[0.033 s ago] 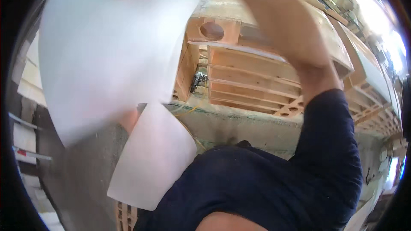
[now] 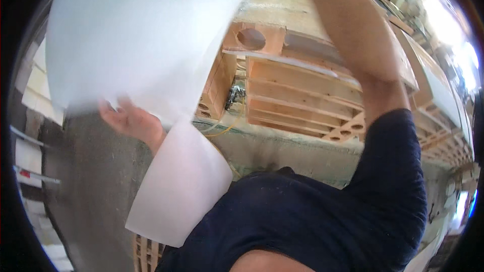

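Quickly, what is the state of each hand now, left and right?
Left hand: half-curled at the lower edge of the large white sheet; whether gripping, cannot be told.
Right hand: beyond the picture's top edge; cannot be told.

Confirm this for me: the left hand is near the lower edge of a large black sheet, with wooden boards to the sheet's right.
Not quite: the large sheet is white, not black, as the head view shows. The left hand is near its lower edge, with wooden boards to the sheet's right.
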### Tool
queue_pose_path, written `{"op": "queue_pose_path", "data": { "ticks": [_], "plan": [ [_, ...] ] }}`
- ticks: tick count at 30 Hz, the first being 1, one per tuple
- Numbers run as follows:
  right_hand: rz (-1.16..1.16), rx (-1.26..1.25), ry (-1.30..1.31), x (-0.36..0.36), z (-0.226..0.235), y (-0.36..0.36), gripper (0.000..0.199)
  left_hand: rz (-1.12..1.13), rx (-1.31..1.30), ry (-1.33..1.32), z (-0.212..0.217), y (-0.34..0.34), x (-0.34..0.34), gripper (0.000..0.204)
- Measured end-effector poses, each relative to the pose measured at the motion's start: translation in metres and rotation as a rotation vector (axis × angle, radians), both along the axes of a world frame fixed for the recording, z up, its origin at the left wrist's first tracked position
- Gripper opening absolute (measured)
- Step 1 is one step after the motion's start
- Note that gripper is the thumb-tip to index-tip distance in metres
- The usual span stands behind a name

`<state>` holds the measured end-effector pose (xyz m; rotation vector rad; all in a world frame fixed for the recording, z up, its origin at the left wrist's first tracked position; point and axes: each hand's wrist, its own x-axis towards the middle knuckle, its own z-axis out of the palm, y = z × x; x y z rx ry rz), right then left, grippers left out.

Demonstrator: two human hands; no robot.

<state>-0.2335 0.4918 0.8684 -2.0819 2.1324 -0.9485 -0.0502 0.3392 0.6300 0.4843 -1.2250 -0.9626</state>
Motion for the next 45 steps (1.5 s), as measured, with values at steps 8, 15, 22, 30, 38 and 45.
{"op": "queue_pose_path", "data": {
  "ticks": [8, 15, 22, 30, 38, 45],
  "plan": [
    [-0.598, -0.397, -0.128, -0.122, 0.041, 0.125, 0.062, -0.522, 0.343, 0.017, 0.001, -0.034, -0.046, 0.081],
    [-0.923, -0.4, -0.28, -0.257, 0.039, 0.25, 0.063, -0.891, 0.128, 0.051, 0.049, -0.023, -0.161, 0.073],
    [-1.267, -0.226, 0.145, -0.208, 0.042, 0.267, 0.068, -0.992, -0.004, -0.257, 0.078, -0.051, -0.235, 0.039],
    [-1.588, -0.054, 0.104, -0.173, 0.023, 0.269, 0.069, -0.989, -0.366, -0.507, 0.047, -0.085, -0.282, 0.045],
    [-1.12, -0.219, -0.075, -0.102, 0.013, 0.219, 0.054, -1.028, -0.405, -0.545, 0.032, -0.085, -0.283, 0.043],
    [-1.202, -0.131, 0.031, -0.103, 0.018, 0.191, 0.049, -1.027, -0.419, -0.634, 0.027, -0.088, -0.282, 0.043]
  ]
}}
